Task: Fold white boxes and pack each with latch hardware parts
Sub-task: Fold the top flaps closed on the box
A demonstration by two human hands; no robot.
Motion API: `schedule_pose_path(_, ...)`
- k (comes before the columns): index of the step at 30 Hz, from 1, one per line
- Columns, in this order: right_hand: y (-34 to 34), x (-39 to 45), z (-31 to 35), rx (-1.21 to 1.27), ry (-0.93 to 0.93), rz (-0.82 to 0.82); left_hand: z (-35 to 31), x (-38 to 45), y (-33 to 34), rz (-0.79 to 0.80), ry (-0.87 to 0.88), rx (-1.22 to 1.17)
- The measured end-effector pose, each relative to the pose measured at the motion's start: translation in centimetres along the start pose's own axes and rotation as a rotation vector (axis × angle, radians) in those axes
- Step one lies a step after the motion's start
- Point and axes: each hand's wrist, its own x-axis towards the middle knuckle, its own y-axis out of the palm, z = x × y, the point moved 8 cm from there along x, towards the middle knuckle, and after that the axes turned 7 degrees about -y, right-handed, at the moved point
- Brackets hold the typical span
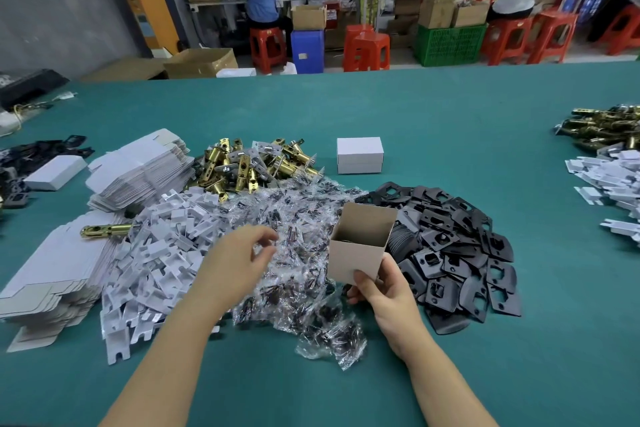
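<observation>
Two hands at work: right hand (381,288) gripping the open box (360,243) by its lower end, left hand (239,253) loose and holding nothing, fingers half curled above the pile of small clear screw bags (298,218). Box upright, long axis near vertical, mouth up and tilted slightly away, just right of the left hand. Bags directly under the left fingers, so probably nearer hand for the pick; black plates (460,239) beyond the box, brass latches (249,163) farther off.
</observation>
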Motion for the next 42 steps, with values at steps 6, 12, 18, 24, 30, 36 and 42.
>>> schedule_pose_path(6, -0.1, 0.1, -0.1, -0.002, -0.002, -0.007, 4.4, 1.1, -3.1, -0.115, -0.111, 0.139)
schedule_pose_path(12, -0.4, 0.1, -0.2, -0.049, -0.011, 0.0, 5.8, 1.1, -3.3, -0.089, -0.116, 0.122)
schedule_pose_path(18, -0.2, 0.1, -0.2, -0.043, -0.004, 0.003, 4.6, 1.0, -1.1, -0.003, -0.08, 0.165)
schedule_pose_path(24, -0.2, 0.1, -0.2, -0.039, 0.0, 0.003, 3.5, 1.8, 0.4, -0.068, -0.072, 0.381)
schedule_pose_path(30, -0.2, 0.1, -0.3, -0.042, 0.003, 0.002, 1.7, 1.4, -2.4, -0.313, -0.016, 0.146)
schedule_pose_path(36, -0.3, 0.2, -0.5, -0.055, 0.009, 0.01, -4.2, -0.1, -6.0, -0.279, 0.073, -0.4)
schedule_pose_path(42, -0.3, 0.2, -0.9, -0.071, 0.029, 0.019, -13.0, -2.1, -5.7, -0.094, 0.395, -0.415)
